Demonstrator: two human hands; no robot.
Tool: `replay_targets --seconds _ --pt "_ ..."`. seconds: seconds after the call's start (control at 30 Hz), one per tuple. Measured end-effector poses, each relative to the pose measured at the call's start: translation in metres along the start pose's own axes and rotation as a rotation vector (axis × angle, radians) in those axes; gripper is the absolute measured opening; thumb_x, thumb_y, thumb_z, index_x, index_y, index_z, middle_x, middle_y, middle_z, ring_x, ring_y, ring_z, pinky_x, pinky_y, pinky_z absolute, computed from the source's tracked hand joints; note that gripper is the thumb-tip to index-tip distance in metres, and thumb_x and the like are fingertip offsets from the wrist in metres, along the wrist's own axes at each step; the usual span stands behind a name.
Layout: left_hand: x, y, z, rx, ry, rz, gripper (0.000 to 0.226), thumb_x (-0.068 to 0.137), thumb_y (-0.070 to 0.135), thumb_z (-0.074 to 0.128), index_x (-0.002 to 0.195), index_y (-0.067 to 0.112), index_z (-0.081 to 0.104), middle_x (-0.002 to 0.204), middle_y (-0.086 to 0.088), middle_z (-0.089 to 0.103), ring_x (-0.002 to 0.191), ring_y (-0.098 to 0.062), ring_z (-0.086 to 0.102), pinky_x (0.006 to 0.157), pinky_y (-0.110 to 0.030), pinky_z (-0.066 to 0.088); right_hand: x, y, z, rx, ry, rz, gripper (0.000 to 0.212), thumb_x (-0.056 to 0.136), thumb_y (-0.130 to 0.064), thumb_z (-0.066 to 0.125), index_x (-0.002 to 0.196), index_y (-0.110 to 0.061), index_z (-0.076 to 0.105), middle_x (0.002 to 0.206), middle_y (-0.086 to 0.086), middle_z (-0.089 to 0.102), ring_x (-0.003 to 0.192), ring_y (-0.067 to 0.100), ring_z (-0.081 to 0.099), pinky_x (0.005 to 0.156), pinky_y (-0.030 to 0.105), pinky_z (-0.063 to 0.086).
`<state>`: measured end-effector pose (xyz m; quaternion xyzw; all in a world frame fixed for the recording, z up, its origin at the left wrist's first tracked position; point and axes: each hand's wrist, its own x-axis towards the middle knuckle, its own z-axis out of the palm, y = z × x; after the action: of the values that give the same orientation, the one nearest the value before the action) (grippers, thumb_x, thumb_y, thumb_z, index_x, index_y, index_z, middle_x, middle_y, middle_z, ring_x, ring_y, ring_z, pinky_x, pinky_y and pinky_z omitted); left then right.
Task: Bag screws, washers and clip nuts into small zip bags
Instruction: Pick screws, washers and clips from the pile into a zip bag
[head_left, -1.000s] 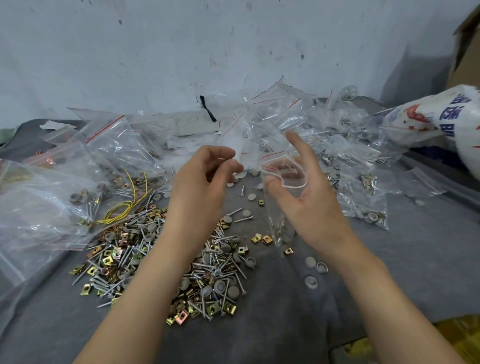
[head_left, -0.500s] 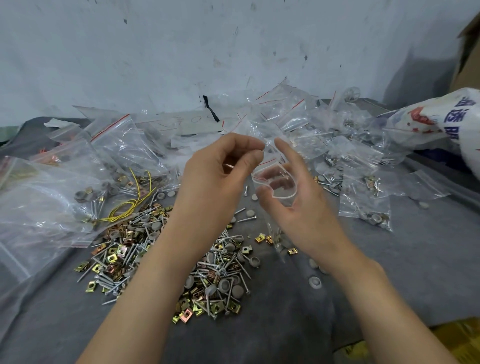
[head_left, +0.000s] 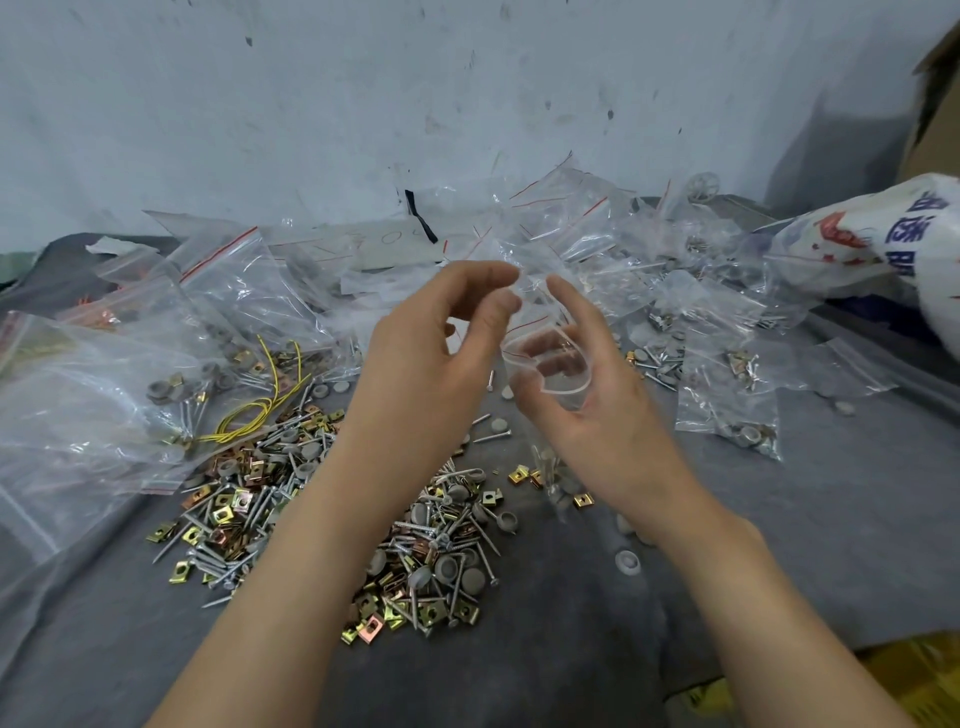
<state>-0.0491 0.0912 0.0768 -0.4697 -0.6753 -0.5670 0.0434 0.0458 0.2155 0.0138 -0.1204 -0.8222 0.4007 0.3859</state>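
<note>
Head view: the right hand (head_left: 597, 415) holds a small zip bag (head_left: 563, 391) in the air above the grey surface (head_left: 779, 545). Its grip is curled round the bag's mouth, thumb on the near side and fingers on the far side, so that the mouth stands open in a rounded loop. The bag hangs down below the palm, and a few small parts show blurred at its bottom end. The left hand (head_left: 431, 374) is raised just beside it, forefinger and thumb bent toward each other right above the open mouth. This grip is narrow, but I cannot tell whether anything is pinched between the tips.

Under both forearms a loose pile (head_left: 436, 551) of screws, grey washers and brass-coloured clip nuts spreads across the surface. A yellow wire (head_left: 260, 410) lies at the pile's far left edge. Larger clear bags (head_left: 104, 405) lie at the left, filled small bags (head_left: 727, 410) at the right, and a heap of empty bags (head_left: 561, 223) against the wall (head_left: 363, 104). A white printed sack (head_left: 893, 234) lies at the far right.
</note>
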Motion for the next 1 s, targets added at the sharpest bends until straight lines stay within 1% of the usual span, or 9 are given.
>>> replay_targets --seconds 0.07,0.13,0.23,0.3,0.37,0.53,0.67,0.77,1.0 --pt "0.001 -0.006 -0.003 0.002 0.053 -0.028 0.016 0.1 0.029 0.054 0.111 0.033 0.065 0.097 0.016 0.071 0.096 0.0 0.063 0.078 -0.014 0.046 0.0 0.0 -0.001 -0.01 0.014 0.007 0.07 0.088 -0.051 0.061 0.147 -0.057 0.024 0.111 -0.03 0.061 0.113 0.001 0.059 0.095 0.045 0.054" --pt "0.002 -0.018 -0.005 0.074 0.024 -0.09 0.017 0.1 0.029 0.053 0.112 0.033 0.064 0.095 0.015 0.07 0.09 0.003 0.062 0.072 -0.011 0.045 0.001 0.0 -0.002 -0.003 0.025 0.007 0.071 0.087 -0.05 0.061 0.148 -0.055 0.025 0.11 -0.028 0.062 0.112 0.002 0.059 0.093 0.044 0.055" --pt "-0.001 -0.039 -0.008 0.347 -0.281 -0.201 0.019 0.1 0.033 0.051 0.115 0.031 0.063 0.094 0.016 0.067 0.079 0.005 0.059 0.065 -0.009 0.041 0.001 0.0 -0.006 0.008 0.02 0.009 0.073 0.086 -0.049 0.061 0.149 -0.054 0.025 0.109 -0.027 0.062 0.109 0.002 0.06 0.09 0.043 0.057" --pt "-0.008 -0.047 -0.006 0.502 -0.497 -0.226 0.022 0.1 0.034 0.052 0.117 0.028 0.064 0.096 0.017 0.064 0.086 0.002 0.06 0.074 -0.015 0.046 0.001 0.0 -0.008 0.012 0.013 0.01 0.073 0.086 -0.051 0.061 0.149 -0.056 0.024 0.109 -0.028 0.061 0.108 0.001 0.06 0.089 0.042 0.057" --pt "-0.015 -0.051 -0.002 0.612 -0.646 -0.232 0.023 0.099 0.034 0.053 0.119 0.027 0.064 0.105 0.013 0.067 0.098 -0.006 0.062 0.09 -0.028 0.05 0.001 0.0 -0.009 0.02 0.012 0.013 0.074 0.085 -0.052 0.06 0.149 -0.056 0.023 0.109 -0.028 0.061 0.107 0.0 0.059 0.088 0.04 0.057" --pt "-0.022 -0.053 0.003 0.716 -0.846 -0.232 0.025 0.096 0.038 0.058 0.12 0.032 0.064 0.121 0.006 0.059 0.114 -0.015 0.055 0.101 -0.039 0.044 0.002 0.001 -0.009 0.022 0.021 0.013 0.073 0.087 -0.05 0.059 0.15 -0.053 0.023 0.109 -0.028 0.06 0.107 -0.003 0.058 0.084 0.024 0.051" --pt "-0.021 -0.053 0.002 0.725 -0.915 -0.243 0.027 0.094 0.044 0.06 0.119 0.036 0.064 0.125 0.005 0.051 0.119 -0.017 0.047 0.104 -0.042 0.04 0.001 0.002 -0.01 0.021 0.022 0.011 0.072 0.088 -0.047 0.06 0.15 -0.054 0.024 0.109 -0.03 0.06 0.107 -0.003 0.058 0.087 0.03 0.053" --pt "-0.022 -0.053 0.004 0.749 -0.912 -0.227 0.027 0.094 0.045 0.058 0.119 0.035 0.063 0.125 0.005 0.051 0.119 -0.017 0.046 0.104 -0.041 0.04 0.001 0.003 -0.01 0.019 0.03 0.011 0.071 0.088 -0.049 0.059 0.149 -0.055 0.024 0.109 -0.03 0.06 0.107 -0.004 0.058 0.085 0.026 0.05" --pt "-0.034 -0.06 0.027 0.795 -0.663 -0.114 0.032 0.098 0.05 0.046 0.12 0.029 0.057 0.119 0.004 0.057 0.115 -0.02 0.051 0.098 -0.04 0.041 0.002 0.003 -0.009 0.017 0.039 0.014 0.07 0.088 -0.049 0.06 0.149 -0.055 0.025 0.11 -0.03 0.061 0.109 -0.005 0.058 0.088 0.03 0.052"
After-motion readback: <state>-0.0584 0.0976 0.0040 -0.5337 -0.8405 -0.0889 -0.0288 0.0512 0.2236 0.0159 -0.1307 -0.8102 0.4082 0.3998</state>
